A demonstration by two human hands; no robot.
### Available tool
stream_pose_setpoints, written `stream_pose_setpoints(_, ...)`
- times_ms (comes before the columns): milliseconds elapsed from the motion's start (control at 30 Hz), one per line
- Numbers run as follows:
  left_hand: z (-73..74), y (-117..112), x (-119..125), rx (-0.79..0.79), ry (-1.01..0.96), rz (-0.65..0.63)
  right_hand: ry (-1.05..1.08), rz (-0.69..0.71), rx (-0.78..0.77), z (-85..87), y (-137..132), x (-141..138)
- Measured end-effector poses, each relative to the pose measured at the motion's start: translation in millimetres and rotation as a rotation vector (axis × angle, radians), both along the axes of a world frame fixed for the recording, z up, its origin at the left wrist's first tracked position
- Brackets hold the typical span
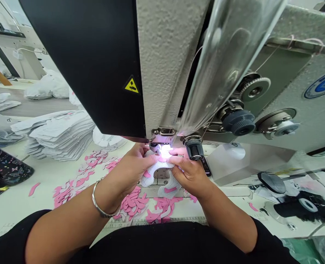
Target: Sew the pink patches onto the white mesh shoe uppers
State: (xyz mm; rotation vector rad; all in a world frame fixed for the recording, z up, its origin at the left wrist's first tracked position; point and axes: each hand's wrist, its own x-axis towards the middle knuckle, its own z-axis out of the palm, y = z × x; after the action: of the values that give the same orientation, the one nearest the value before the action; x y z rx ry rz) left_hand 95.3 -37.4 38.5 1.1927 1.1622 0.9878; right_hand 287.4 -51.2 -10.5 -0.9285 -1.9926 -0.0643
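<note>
Fingers of both your hands are closed in a light pinch on a white mesh piece, your left hand on its left side and your right hand on its right. Your fingertips nearly meet just in front of the presser foot of the sewing machine. The piece sits on the machine bed, its far edge at the foot under a bright glare, its near end curling toward you. It looks soft and open-weave, with rounded, shaped edges.

One pink patch lies on its near lobe, and a second pink sliver shows by your left thumb. Your fingers and the glare hide any seam, so you can't tell whether either is stitched down. Many loose pink cutouts, small and curved, lie scattered on the table near you and to the left, so plenty of pieces remain unattached. Farther left stands a layered stack of white pieces, flat and die-cut in outline. A silver bangle circles your left wrist.
</note>
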Motion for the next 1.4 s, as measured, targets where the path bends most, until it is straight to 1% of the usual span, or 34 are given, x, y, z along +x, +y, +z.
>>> stream_pose_setpoints(100,-1.6,1.7,-0.5,0.012,0.0,0.025,-0.005,0.003,0.004,1.1,0.1,-0.4)
stream_pose_setpoints(333,-4.0,2.7,-0.1,-0.021,-0.093,0.043,-0.019,-0.046,0.051,-0.8,0.2,-1.2)
stream_pose_setpoints(400,-3.7,2.1,0.3,-0.016,-0.086,0.05,-0.014,-0.039,0.043,-2.6,0.9,-1.0)
stream_pose_setpoints(600,-1.9,1.7,1.8,-0.078,-0.095,0.084,-0.014,-0.008,0.001,-2.6,2.5,0.8)
stream_pose_setpoints(700,-1.8,1.2,2.0,-0.063,-0.087,0.064,-0.029,-0.024,-0.001,-0.4,2.3,1.5)
stream_pose_setpoints(867,-6.2,3.3,-1.2,-0.045,-0.167,0.036,-0.058,-0.057,-0.016,2.9,1.8,1.9)
stream_pose_setpoints(1033,-13.7,15.4,-9.7,0.001,-0.141,-0.105,-0.087,-0.091,0.0,3.6,-0.8,-1.2)
stream_pose_setpoints(1133,-15.1,22.2,-15.1,0.012,-0.109,-0.143,-0.109,-0.138,0.031,2.1,-4.4,-6.6)
stream_pose_setpoints(1267,-13.6,24.5,-18.0,0.016,-0.138,-0.143,-0.133,-0.188,0.05,0.4,-9.9,-14.1)
stream_pose_setpoints(1400,-13.5,20.2,-17.3,0.082,-0.21,-0.079,-0.166,-0.233,0.093,-0.8,-16.6,-19.0)
